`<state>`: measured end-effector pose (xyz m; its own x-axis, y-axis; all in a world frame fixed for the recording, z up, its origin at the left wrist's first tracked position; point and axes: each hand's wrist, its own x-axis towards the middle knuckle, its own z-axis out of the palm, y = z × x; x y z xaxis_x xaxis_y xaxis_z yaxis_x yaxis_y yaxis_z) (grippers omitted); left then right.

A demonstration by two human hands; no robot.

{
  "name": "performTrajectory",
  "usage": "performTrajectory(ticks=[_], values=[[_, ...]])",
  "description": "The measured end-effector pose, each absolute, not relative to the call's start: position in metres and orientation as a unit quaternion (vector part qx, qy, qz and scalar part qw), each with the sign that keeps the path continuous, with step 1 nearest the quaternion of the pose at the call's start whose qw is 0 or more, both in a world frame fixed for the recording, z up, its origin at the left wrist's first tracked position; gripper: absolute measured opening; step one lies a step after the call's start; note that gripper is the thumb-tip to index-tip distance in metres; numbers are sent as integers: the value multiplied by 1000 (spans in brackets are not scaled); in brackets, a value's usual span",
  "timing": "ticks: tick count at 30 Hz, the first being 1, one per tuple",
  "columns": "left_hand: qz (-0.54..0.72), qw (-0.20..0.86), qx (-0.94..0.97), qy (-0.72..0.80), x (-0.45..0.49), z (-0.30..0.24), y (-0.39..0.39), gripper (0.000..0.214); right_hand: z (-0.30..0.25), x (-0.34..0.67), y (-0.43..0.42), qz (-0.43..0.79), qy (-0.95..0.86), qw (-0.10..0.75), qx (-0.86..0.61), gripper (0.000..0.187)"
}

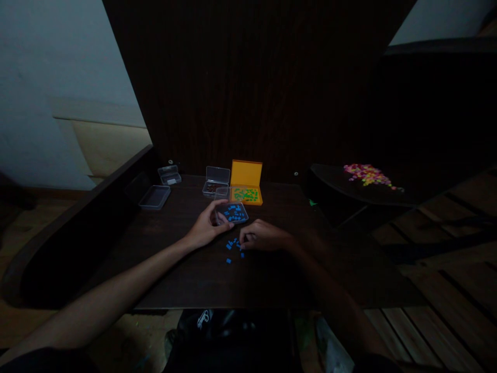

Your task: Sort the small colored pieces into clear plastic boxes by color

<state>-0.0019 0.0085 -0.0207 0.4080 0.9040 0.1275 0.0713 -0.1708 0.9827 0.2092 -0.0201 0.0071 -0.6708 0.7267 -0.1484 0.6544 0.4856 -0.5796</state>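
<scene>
My left hand (207,225) grips a clear plastic box (243,219) by its left side, thumb along the near edge. Several small blue pieces (235,211) lie inside that box. Just below it on the dark wooden table, more loose blue pieces (229,245) are scattered. At the right of these pieces is my right hand (264,235), its fingers curled and pinched together low over the tabletop. Whatever sits between those fingertips is hidden.
Behind the held box stand an open yellow box (246,173) with green pieces and an open clear case (217,175) with brownish bits. Two more clear containers, a shallow tray (155,197) and a small case (170,175), are at left. Pink and yellow pieces (368,175) cover a side shelf.
</scene>
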Motion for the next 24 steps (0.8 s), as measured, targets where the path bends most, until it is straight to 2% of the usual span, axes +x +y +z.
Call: performTrajectory(ticks=[10,18,24], values=[[396,532,652,368,-2,-22,9,72,5,216,-17,329,-853,41,-404,17],[391,533,655,366,-2,-21,9,71,9,221,-17,344,-863,54,-367,30],[390,533,656,365,-2,-23,9,71,6,219,-16,333,-883,57,-326,25]])
